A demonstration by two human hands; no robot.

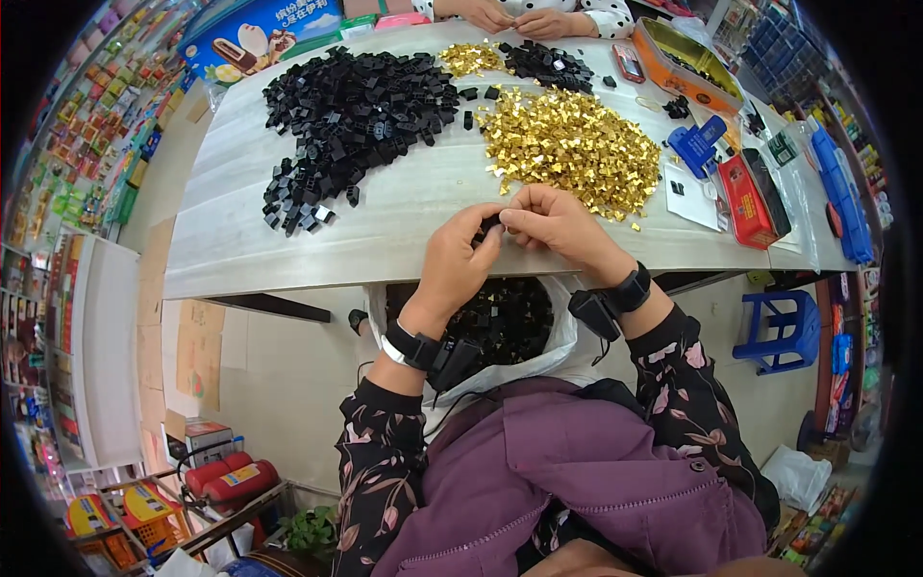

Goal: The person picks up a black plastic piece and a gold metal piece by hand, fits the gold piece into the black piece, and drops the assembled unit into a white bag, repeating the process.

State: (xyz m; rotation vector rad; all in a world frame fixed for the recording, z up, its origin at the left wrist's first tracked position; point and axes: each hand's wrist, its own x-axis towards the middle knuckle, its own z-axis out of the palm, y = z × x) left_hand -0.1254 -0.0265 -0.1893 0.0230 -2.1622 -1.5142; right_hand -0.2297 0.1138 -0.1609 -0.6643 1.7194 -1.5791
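Near the front edge of the table, my left hand [456, 258] pinches a small black plastic piece [489, 224] between thumb and fingers. My right hand [565, 229] is closed too, its thumb and fingertips meeting right beside that piece; whatever they hold is too small to make out. Just beyond my hands spreads a heap of small shiny gold metal pieces [567, 144]. Farther left lies a large heap of black plastic pieces [370, 106]. Below the table edge, between my forearms, a white bag [563, 338] holds many black pieces with gold bits among them.
Across the table, another person's hands [519, 19] work behind smaller gold [471, 59] and black [550, 65] heaps. To the right are an orange tin [663, 48], a phone [628, 63], a blue tool [697, 144] and a red box [748, 202]. A blue stool [777, 332] stands on the floor.
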